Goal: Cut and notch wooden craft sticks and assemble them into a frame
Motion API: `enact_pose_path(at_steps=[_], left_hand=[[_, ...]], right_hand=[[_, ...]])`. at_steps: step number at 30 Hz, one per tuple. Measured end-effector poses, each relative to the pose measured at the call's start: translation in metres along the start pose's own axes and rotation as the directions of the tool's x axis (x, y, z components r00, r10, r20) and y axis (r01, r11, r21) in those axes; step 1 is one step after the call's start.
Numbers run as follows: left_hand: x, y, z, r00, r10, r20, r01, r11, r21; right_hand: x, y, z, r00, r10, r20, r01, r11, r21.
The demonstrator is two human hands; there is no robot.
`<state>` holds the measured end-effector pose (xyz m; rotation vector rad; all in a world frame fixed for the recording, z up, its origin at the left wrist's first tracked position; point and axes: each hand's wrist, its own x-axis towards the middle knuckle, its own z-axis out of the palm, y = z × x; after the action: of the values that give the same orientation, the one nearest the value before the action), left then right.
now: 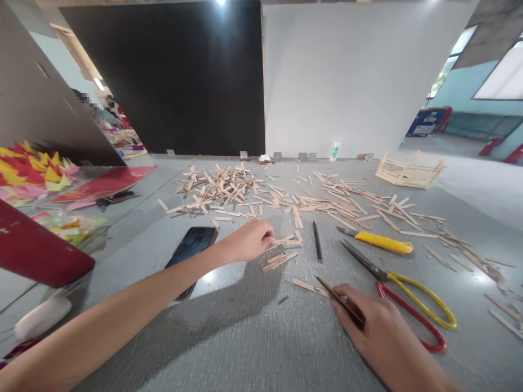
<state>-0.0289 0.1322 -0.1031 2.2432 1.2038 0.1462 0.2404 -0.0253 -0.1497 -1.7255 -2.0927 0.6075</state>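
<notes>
My left hand [255, 239] reaches across to the middle of the table, its fingers pinched at the end of a wooden craft stick [286, 240]. A few more short craft sticks [280, 261] lie just below its fingertips. My right hand [371, 321] is closed around a slim, pointed gold-and-dark tool [333, 293], possibly tweezers. Its tip hangs over a single craft stick [306, 285]. Beyond my right hand lie a black pen [317, 240], a yellow utility knife [379, 241] and scissors [402, 288] with one yellow and one red handle.
Loose craft sticks [220, 188] spread in heaps across the back. A small stick frame [411, 171] stands at the back right, a glue stick [335, 151] by the white panel [347, 76]. A phone [192, 247] lies under my left forearm; a red cylinder [43, 250] is far left.
</notes>
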Motion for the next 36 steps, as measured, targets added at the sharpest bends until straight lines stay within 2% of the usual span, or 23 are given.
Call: enact_pose_path(at_steps=[4,7,10,13,18,21,26,31,36], left_hand=[[-0.009,0.016,-0.010,0.994,0.081,0.073,-0.068,0.984,-0.165],[-0.021,0.034,-0.016,0.990,0.123,0.070,-0.104,0.967,-0.234],[-0.033,0.050,-0.021,0.990,0.132,0.046,-0.117,0.963,-0.242],[-0.039,0.056,-0.024,0.996,0.086,-0.015,-0.088,0.979,-0.186],[-0.028,0.038,-0.023,0.984,-0.032,-0.178,0.033,0.999,0.003],[-0.015,0.018,-0.020,0.976,-0.077,-0.201,0.100,0.989,0.107],[-0.010,0.002,-0.011,0.991,-0.088,-0.103,0.107,0.975,0.195],[-0.014,0.010,-0.002,1.000,-0.008,0.014,0.005,0.986,0.167],[-0.012,0.010,0.002,0.999,-0.007,0.045,0.000,0.988,0.155]], right_hand=[[0.001,0.000,0.000,1.000,-0.012,-0.022,0.012,1.000,-0.002],[0.001,-0.003,-0.001,0.999,-0.012,-0.035,0.013,1.000,0.012],[0.000,-0.005,-0.002,0.999,-0.005,-0.032,0.005,1.000,0.015],[0.000,-0.006,-0.002,1.000,-0.002,-0.020,0.002,1.000,0.000],[0.000,-0.002,-0.001,1.000,-0.007,-0.016,0.007,1.000,-0.012],[0.000,-0.003,-0.002,1.000,-0.002,-0.025,0.002,1.000,-0.005],[-0.001,-0.007,-0.004,1.000,0.011,-0.014,-0.011,1.000,-0.002],[-0.001,-0.007,-0.004,1.000,0.002,-0.013,-0.002,1.000,-0.003],[0.000,-0.006,-0.004,0.999,-0.013,-0.029,0.013,1.000,-0.026]])
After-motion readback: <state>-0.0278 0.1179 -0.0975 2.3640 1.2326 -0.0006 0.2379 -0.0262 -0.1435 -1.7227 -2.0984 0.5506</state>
